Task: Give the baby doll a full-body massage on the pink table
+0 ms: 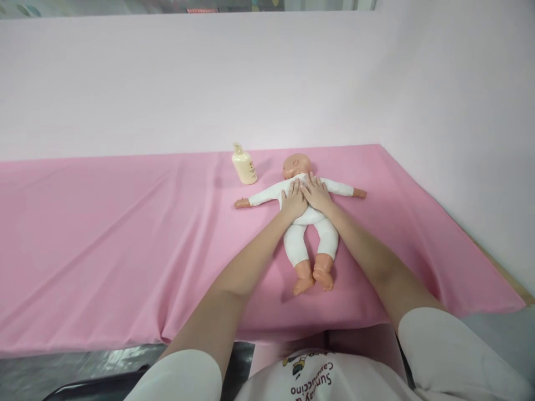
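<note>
A baby doll [296, 243] with a white cloth body lies on the pink cloth, its arms stretched out and its feet toward me. Its head is turned to the left. My left hand [294, 200] rests flat on the doll's torso, fingers extended. Beside it, my right hand [316, 193] also lies flat, its fingers reaching up to the upper torso. Both hands are open and hold nothing. Much of the torso is covered by them. A cream-coloured bottle [244, 166] with a pump-style top stands left of the doll's head.
A pink cloth [104, 239] with folds covers the table. White walls [188, 83] rise behind it and on the right. Part of a black chair [96, 385] shows at the lower left, below the table's front edge.
</note>
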### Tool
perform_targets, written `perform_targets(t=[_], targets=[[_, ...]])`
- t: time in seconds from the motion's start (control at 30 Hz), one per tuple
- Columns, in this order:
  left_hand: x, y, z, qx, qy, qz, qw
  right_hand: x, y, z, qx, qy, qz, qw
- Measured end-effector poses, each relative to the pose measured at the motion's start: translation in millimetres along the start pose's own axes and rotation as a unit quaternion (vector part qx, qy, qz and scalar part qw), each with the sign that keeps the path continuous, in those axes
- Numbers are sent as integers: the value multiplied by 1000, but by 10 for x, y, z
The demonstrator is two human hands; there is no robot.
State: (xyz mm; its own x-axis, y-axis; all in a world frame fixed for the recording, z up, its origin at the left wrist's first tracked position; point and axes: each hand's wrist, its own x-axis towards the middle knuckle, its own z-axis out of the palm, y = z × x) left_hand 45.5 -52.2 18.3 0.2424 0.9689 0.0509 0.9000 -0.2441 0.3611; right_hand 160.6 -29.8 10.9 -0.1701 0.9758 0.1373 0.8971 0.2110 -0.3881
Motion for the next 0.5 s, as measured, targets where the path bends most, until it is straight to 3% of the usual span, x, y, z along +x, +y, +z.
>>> perform_targets(t=[0.13, 0.23, 0.33, 0.4, 0.5], targets=[[-4, -14, 26, -13, 17, -10, 1000, -69, -61, -26, -26, -1, 75, 997], [-16, -48, 44, -36, 63, -12, 997, -145, -165, -21, -52, -10, 113, 992], [-41, -103, 30, -54, 115, 32, 991, -210, -276, 36, -85, -27, 132, 987], [-61, -141, 4, -57, 135, 98, 984, -232, -317, 90, -104, -48, 117, 987], [-76, -176, -34, -48, 124, 203, 970, -230, -293, 143, -101, -55, 10, 993]])
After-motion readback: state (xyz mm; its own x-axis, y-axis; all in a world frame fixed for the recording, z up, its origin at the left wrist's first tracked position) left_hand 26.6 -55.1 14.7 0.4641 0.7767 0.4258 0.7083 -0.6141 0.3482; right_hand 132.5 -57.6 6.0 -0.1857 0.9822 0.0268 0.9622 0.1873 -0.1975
